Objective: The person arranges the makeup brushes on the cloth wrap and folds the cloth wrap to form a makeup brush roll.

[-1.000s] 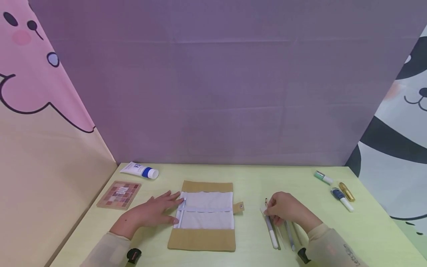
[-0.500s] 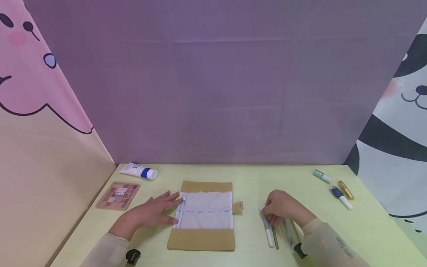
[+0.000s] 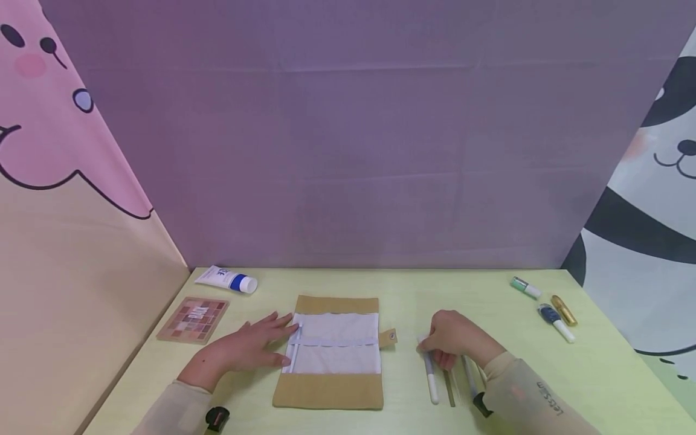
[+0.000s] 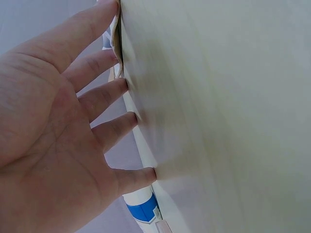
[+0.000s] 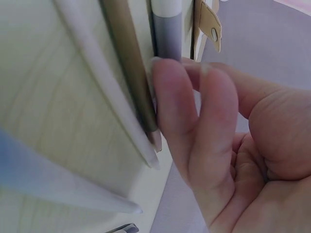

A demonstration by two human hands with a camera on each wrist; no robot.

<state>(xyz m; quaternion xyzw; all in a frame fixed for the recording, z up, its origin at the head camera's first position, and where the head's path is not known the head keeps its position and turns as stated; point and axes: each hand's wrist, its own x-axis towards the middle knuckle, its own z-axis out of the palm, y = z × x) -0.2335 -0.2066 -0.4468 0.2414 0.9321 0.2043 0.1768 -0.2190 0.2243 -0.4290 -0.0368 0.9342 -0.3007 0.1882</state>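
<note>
An unfolded tan case [image 3: 327, 389] with a white lining and a narrow band across it lies in the middle of the table. A slim white stick [image 3: 295, 349] lies along its left side, under the band. My left hand [image 3: 252, 345] rests at that side with fingers spread; in the left wrist view the fingertips [image 4: 146, 175] meet the tabletop. To the right of the case, my right hand [image 3: 454, 338] pinches the upper end of a grey-and-white pen [image 3: 432, 383] between thumb and fingers. In the right wrist view, the pen [image 5: 167, 36] stands close beside a brown pencil [image 5: 129, 63].
Several slim sticks, one of them grey [image 3: 469, 376], lie beneath and beside the right hand. A white tube [image 3: 225, 278] and a palette [image 3: 193, 319] are at the left. A green-and-white bottle [image 3: 525, 287], gold tube [image 3: 563, 310] and dark-blue bottle [image 3: 556, 322] lie far right.
My right hand has slid left, drawing the grey-and-white pen away from the brown pencil and turning it more upright in the head view. The left hand has stayed in place.
</note>
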